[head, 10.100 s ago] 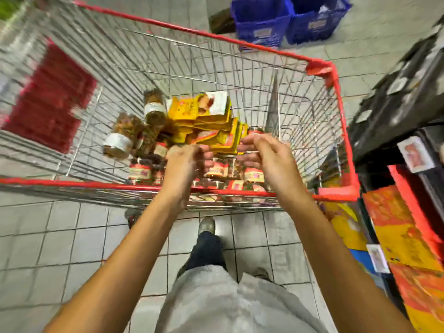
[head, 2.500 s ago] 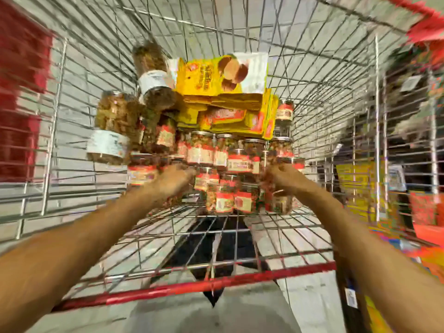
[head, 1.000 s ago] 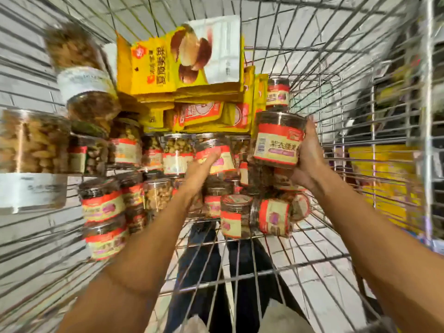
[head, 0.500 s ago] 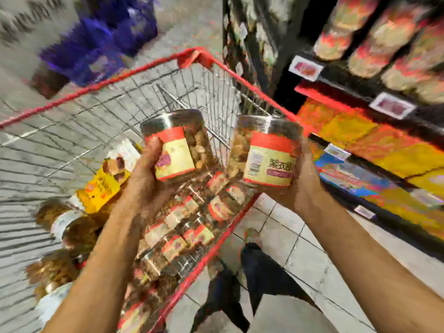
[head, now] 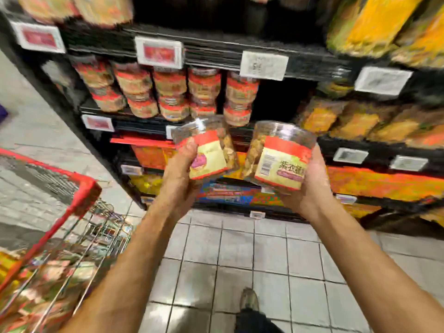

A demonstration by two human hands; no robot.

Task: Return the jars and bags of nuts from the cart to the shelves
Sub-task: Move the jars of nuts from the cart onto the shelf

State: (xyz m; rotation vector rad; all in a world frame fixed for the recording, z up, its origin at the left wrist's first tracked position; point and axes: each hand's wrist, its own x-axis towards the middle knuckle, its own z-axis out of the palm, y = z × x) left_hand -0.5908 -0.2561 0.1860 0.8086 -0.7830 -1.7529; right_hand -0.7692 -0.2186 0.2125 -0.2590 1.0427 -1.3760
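My left hand [head: 181, 174] grips a clear jar of nuts [head: 211, 150] with a red and cream label. My right hand [head: 310, 186] holds a second, similar jar [head: 280, 156]. Both jars are raised side by side in front of the black shelves [head: 216, 54]. Behind them, one shelf carries stacked rows of matching red-labelled jars [head: 170, 92], with a dark gap [head: 281, 102] to their right. The red wire cart [head: 81, 200] stands at the lower left, with blurred jars and bags inside.
Bags in yellow and orange [head: 355, 121] fill the shelves to the right, and flat orange packs lie lower down. Price tags [head: 159, 52] line the shelf edges. Grey floor tiles [head: 240, 260] spread below, and my shoe [head: 249, 299] shows near the bottom.
I have turned from the cart to face the shelves, carrying a jar in each hand. The cart has slid to the lower left of the view.
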